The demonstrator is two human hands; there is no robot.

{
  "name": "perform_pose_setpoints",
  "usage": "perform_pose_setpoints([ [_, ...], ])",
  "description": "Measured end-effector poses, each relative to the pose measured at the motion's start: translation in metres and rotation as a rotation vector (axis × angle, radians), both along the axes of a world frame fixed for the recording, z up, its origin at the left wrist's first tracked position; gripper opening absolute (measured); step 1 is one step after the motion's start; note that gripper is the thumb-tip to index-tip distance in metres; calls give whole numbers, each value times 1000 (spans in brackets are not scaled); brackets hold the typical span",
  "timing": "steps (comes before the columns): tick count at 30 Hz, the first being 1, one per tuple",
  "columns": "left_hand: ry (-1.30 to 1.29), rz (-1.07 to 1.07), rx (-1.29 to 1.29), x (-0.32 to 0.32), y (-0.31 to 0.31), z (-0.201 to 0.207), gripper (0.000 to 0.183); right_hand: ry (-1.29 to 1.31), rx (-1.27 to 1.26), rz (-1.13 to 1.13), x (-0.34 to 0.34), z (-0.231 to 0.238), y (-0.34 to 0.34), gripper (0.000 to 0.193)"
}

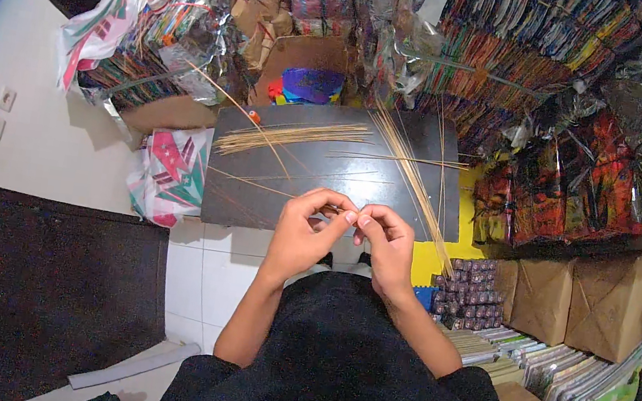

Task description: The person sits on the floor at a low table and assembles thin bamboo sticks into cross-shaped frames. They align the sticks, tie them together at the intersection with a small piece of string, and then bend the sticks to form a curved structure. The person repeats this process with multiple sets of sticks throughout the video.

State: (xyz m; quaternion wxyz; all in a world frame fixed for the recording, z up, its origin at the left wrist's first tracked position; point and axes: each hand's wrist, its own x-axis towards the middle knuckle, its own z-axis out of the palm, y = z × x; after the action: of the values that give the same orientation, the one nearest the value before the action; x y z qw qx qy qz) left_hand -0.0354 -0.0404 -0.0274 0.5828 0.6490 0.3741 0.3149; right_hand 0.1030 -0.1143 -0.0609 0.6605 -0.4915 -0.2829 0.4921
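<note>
My left hand (313,228) and my right hand (387,243) meet over the near edge of a dark table (331,128), thumbs and fingertips pinched together. A thin bamboo stick (251,182) runs from the left into my left hand. Whatever sits between the right fingertips is too small to make out. Beyond the hands lies a bundle of bamboo sticks (289,137). To the right, a second bundle of sticks (410,176) slants down past the table's edge. Several loose sticks cross the tabletop, and a small orange-red spool (255,117) stands at the far left.
Tall stacks of plastic-wrapped bundles (488,60) rise behind the table. Brown paper parcels (611,299) and a pile of small dark packs (472,294) stand at the right. A printed plastic sheet (173,176) hangs by the left edge, above white floor tiles (215,284).
</note>
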Motion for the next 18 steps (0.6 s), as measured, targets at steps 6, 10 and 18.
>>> perform_pose_setpoints([
  [6,11,-23,20,0,-1,4,13,8,9,7,2,0,1,7],
  [10,-61,-33,-66,1,-2,-2,13,-15,32,26,5,-2,1,8],
  [18,-114,-60,-136,1,-3,-2,14,-84,46,65,9,0,-2,9],
])
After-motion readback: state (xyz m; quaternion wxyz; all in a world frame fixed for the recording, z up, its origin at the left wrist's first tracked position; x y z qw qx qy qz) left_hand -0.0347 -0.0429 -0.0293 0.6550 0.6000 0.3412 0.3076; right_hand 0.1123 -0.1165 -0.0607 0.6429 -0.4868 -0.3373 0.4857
